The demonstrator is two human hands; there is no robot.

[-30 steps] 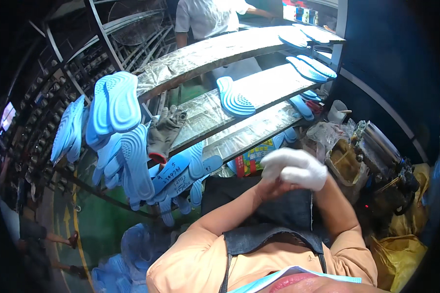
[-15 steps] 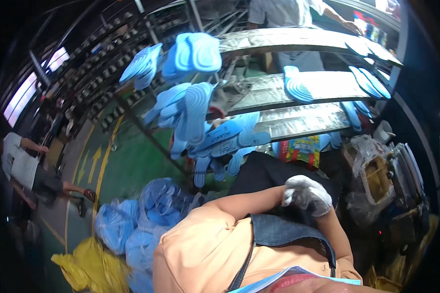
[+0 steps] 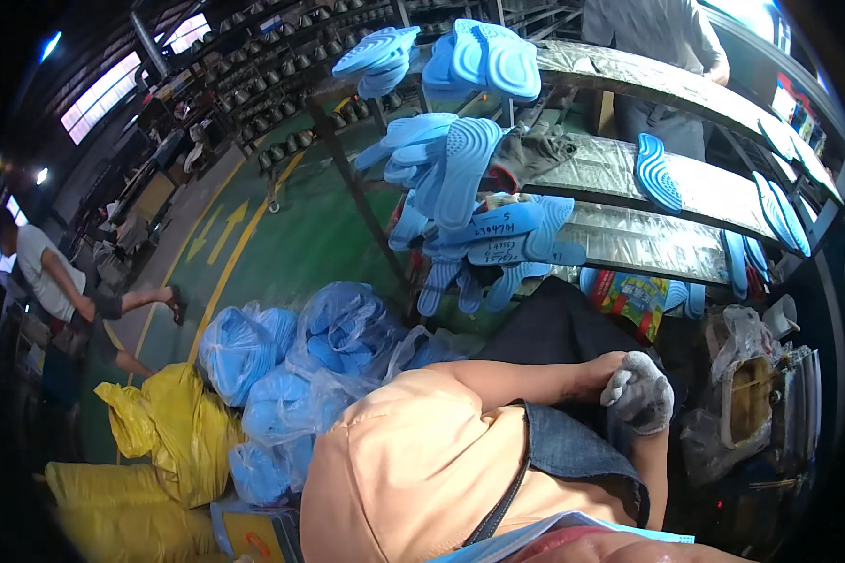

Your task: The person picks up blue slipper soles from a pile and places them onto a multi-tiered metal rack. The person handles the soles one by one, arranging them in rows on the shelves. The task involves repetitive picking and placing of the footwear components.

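In front of my chest, my two hands meet beside the denim apron bib (image 3: 573, 455). My right hand (image 3: 638, 394) wears a grey-white knit glove, its fingers curled in; whatever may be inside them is hidden. My left hand (image 3: 606, 368) reaches across from the left and presses against that glove. Bare skin shows at its wrist and back, while its fingers are hidden behind the glove. Beyond the hands stands a rack with long shelf boards (image 3: 620, 159). Blue insoles (image 3: 469, 159) lie stacked at its left end, and a single blue insole (image 3: 659, 174) lies on the middle board.
Clear bags of blue insoles (image 3: 333, 328) sit on the left, near yellow sacks (image 3: 183, 432). A dark grey glove (image 3: 535, 155) rests on the rack. On the right is a plastic-wrapped frame (image 3: 749, 399). One person (image 3: 42, 272) is at far left, another (image 3: 652, 42) behind the rack.
The view has swung left, so the rack sits farther right and higher. My hands stay together, with more bare skin of the left one showing. The person at left has shifted slightly.
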